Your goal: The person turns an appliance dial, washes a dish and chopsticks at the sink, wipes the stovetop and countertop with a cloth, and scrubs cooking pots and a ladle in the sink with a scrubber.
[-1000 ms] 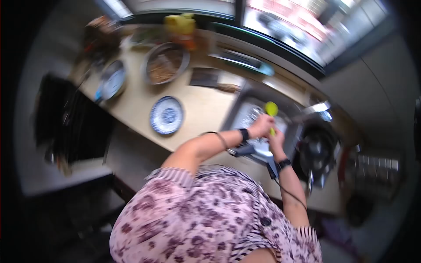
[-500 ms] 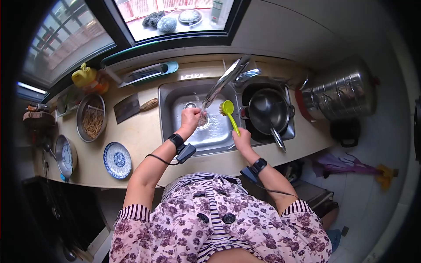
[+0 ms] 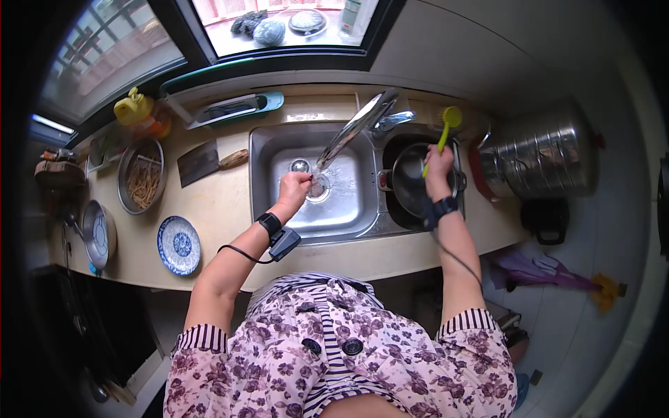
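Note:
My right hand (image 3: 438, 168) is closed round the handle of a lime-green dish brush (image 3: 452, 117). Its round head points up, toward the back of the counter, over the right basin. Below that hand a dark wok (image 3: 408, 180) sits in the basin, partly covered by my hand and wrist. My left hand (image 3: 294, 191) is over the left sink basin (image 3: 268, 160), fingers pinched together beside the water below the faucet (image 3: 357, 131). A tiny dark bit shows at its fingertips, too small to name. The drain (image 3: 319, 188) lies just right of it.
Left of the sink lie a cleaver (image 3: 200, 164), a blue-and-white plate (image 3: 179, 246), a bowl of brown strips (image 3: 143, 182) and a metal pan (image 3: 99, 235). A yellow-capped jug (image 3: 141, 113) stands behind. A large steel pot (image 3: 547, 150) lies at the right.
My right hand has lifted the dish brush from the left basin and carried it right and back, over the wok. My left hand has shifted slightly left, staying by the water.

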`<state>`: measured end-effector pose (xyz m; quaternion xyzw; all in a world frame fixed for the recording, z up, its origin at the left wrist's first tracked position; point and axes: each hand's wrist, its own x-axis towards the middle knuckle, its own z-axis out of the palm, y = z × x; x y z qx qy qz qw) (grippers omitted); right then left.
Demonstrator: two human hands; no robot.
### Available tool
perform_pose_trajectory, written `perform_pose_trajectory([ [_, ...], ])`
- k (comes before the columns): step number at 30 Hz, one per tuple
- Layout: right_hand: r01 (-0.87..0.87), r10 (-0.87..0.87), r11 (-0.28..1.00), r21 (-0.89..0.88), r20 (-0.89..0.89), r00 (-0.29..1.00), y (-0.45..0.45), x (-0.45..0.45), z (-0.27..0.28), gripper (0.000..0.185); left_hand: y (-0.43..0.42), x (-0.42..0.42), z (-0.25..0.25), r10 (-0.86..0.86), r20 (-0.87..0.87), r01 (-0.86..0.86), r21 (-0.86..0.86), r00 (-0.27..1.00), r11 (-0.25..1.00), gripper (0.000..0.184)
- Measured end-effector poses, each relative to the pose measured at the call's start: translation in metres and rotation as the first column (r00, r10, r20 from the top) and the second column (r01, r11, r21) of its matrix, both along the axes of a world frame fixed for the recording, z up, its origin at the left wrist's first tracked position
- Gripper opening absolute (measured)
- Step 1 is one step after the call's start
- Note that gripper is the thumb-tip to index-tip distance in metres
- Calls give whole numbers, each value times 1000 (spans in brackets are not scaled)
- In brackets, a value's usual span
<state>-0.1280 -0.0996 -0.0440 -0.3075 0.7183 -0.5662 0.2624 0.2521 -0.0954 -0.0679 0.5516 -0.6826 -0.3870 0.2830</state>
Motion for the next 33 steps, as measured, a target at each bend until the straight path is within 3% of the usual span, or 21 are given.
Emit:
perform_pose_trajectory([
  [1, -18, 18, 1000, 7, 22, 1000, -18, -16, -4, 10, 1, 1, -1, 13, -22, -13, -15, 1000, 1000, 13],
  [3, -138, 146, 987, -79, 107, 984, -49, -40, -7, 37, 3, 4, -4, 32, -65, -35, -50, 997, 998, 14],
  [5, -97, 134, 989, -110, 402, 906, -61, -39, 13, 66, 5, 6, -2, 47, -81, -50, -29, 996, 998, 15],
  [6, -197, 195, 980, -34, 364, 911, -66, -41, 16, 77, 6, 6, 1, 65, -104, -66, -7, 992, 998, 15],
  [9, -218, 283, 949, -229, 309, 908, -68, -31, 18, 80, 7, 5, 9, 77, -94, -72, 65, 993, 995, 14],
  [10, -291, 339, 931, -219, 222, 914, -68, -28, 19, 83, 6, 6, 9, 70, -92, -64, 61, 993, 996, 14],
  [13, -298, 298, 954, 46, -8, 954, -86, -31, 12, 80, 7, 6, 17, 29, -17, -28, 67, 999, 997, 14],
  [16, -229, 319, 936, 268, -369, 873, -109, -36, -1, 75, 6, 3, 10, 58, -76, -53, 64, 995, 997, 15],
  [19, -192, 208, 978, 87, -254, 944, -109, -19, 15, 68, 7, 3, 14, 48, -46, -44, 78, 998, 996, 16],
  [21, -109, 118, 993, 46, -418, 901, -102, -2, 19, 66, 9, 3, 16, 58, -49, -54, 69, 997, 996, 16],
  [23, -125, 114, 992, 22, -583, 804, -76, 32, 35, 55, 10, 3, 10, 67, -71, -63, 50, 995, 997, 18],
  [25, -317, 265, 944, 95, -791, 551, -66, 32, 10, 48, 9, 4, 3, 52, -67, -50, 38, 996, 998, 17],
  [28, -223, 247, 953, 207, -955, 166, -47, 35, -6, 43, 11, 2, 5, 49, -81, -46, 49, 996, 998, 15],
  [33, -155, 352, 934, 323, -907, 232, -44, 33, -9, 46, 16, -4, 12, 69, -136, -76, -44, 988, 996, 13],
])
